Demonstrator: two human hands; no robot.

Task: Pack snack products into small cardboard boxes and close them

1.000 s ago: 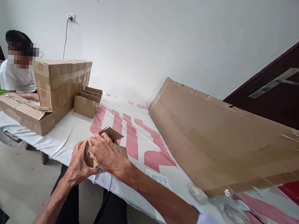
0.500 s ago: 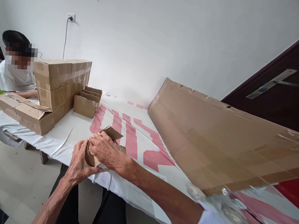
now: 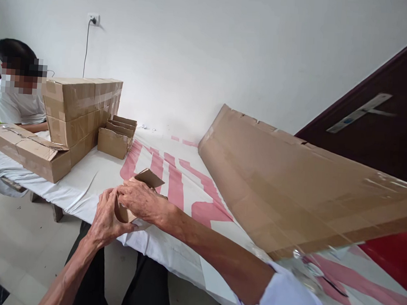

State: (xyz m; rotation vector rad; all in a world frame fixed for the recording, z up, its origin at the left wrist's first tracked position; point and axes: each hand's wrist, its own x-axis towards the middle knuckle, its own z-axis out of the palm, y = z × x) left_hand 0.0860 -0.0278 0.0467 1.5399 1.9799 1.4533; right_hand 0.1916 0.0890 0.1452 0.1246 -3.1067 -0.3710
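Note:
Near the table's front edge, a small cardboard box [image 3: 124,214] is between my two hands, with one flap [image 3: 150,178] standing up on its far side. My left hand [image 3: 106,217] grips the box's near left side, its thumb along the lower edge and its fingers over the top. Across the top lies my right hand [image 3: 140,199], its fingers bent down at the box's opening beside the left fingertips. My right hand hides much of the box, and its contents cannot be seen.
Taped cardboard boxes [image 3: 74,99] are stacked at the left, with an open divided carton [image 3: 112,142] beside them. A large cardboard sheet [image 3: 292,182] leans at the right. White cloth with red print covers the table [image 3: 83,181]. Another person [image 3: 19,98] sits behind the stack.
The whole view has shifted slightly left. Both hands keep nearly the same hold on the small box, and the right hand's fingers lie a little flatter over it.

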